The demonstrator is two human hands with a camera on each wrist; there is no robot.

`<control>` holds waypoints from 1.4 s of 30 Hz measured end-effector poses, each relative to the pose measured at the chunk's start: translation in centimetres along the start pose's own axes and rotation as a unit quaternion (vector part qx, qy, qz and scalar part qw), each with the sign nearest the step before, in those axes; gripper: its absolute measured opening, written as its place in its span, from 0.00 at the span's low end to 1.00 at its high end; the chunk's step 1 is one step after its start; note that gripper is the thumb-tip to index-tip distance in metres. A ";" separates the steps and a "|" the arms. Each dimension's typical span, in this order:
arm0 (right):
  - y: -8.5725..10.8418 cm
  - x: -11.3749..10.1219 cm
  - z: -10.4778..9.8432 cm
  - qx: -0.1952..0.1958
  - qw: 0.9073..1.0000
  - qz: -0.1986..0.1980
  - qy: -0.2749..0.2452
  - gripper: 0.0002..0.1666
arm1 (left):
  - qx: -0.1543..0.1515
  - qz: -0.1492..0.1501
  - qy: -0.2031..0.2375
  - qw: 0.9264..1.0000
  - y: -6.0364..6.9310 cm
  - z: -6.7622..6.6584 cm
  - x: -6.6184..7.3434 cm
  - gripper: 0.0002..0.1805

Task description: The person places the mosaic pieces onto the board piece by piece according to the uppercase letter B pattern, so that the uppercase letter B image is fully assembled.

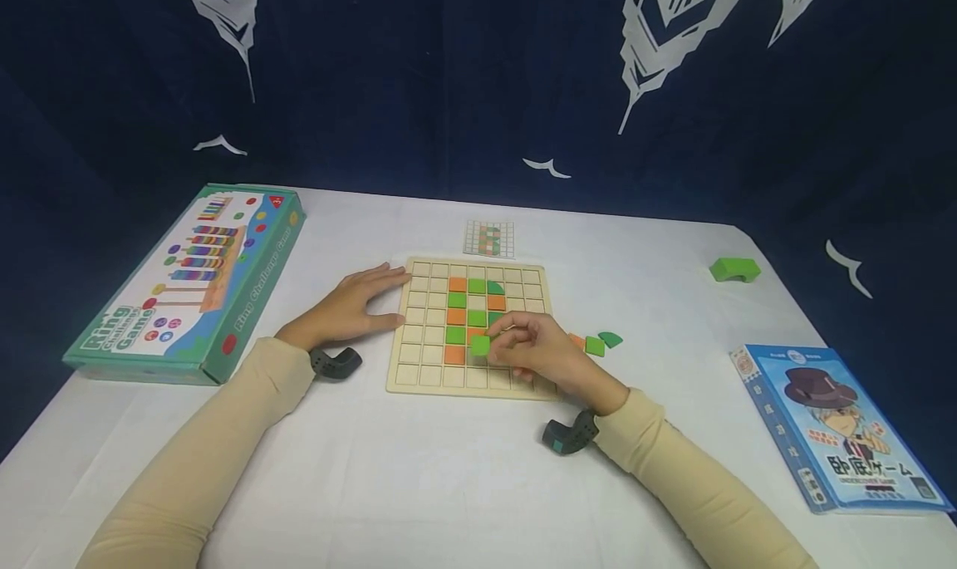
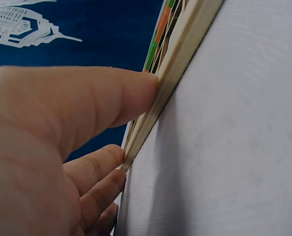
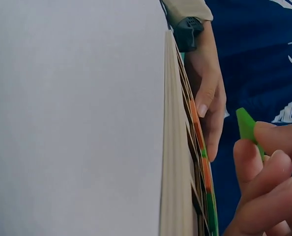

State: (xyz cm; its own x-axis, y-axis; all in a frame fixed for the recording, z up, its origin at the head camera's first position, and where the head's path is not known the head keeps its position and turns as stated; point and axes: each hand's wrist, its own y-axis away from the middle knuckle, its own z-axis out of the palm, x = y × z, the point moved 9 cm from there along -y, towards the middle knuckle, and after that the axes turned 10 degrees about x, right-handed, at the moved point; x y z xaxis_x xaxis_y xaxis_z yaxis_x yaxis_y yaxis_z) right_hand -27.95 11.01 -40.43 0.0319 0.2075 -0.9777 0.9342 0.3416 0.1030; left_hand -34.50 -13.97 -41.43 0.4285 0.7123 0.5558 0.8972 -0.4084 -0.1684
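A wooden grid board (image 1: 419, 375) lies on the table with orange, light green and dark green tiles set in its middle columns. My left hand (image 1: 351, 303) touches the board's left edge, its fingers fairly straight; in the left wrist view the thumb (image 2: 131, 93) meets the board's side. Between thumb and fingertips my right hand (image 1: 542, 349) pinches a light green square tile (image 1: 480, 345), held over the lower middle of the grid. The right wrist view shows this tile (image 3: 246, 127) tilted and raised off the board. My right hand hides some cells on the right side.
Beyond the board lies a small pattern card (image 1: 489, 238). Right of it are a loose orange tile (image 1: 576, 341), a green square (image 1: 595, 346) and a dark green piece (image 1: 611, 339). A game box (image 1: 187, 278) stands left, a blue box (image 1: 845, 436) and green arch block (image 1: 735, 269) right.
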 end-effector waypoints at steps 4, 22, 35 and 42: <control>0.0 0.0 0.6 -0.008 0.999 0.004 0.032 0.14 | 0.002 0.001 -0.002 1.000 -0.1 0.0 0.0 0.43; 0.3 -1.8 3.6 -0.054 0.976 -0.078 0.198 0.10 | 0.000 0.002 -0.003 1.000 -0.1 0.1 0.2 0.43; 0.2 -2.5 4.4 -0.029 0.956 -0.118 0.267 0.11 | 0.003 0.006 0.001 1.000 -0.1 0.0 0.2 0.42; 0.2 -2.3 4.4 -0.047 0.958 -0.123 0.253 0.10 | 0.003 0.005 0.002 1.000 0.0 -0.1 0.4 0.42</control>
State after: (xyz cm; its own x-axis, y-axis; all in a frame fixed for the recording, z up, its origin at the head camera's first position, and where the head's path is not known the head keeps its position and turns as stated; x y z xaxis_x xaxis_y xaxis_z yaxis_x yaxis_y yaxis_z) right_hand -26.32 6.58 -38.93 -0.3845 0.5192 -0.7633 0.8541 0.5139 -0.0807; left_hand -34.34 -13.74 -41.16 0.4374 0.7057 0.5574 0.8934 -0.4117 -0.1799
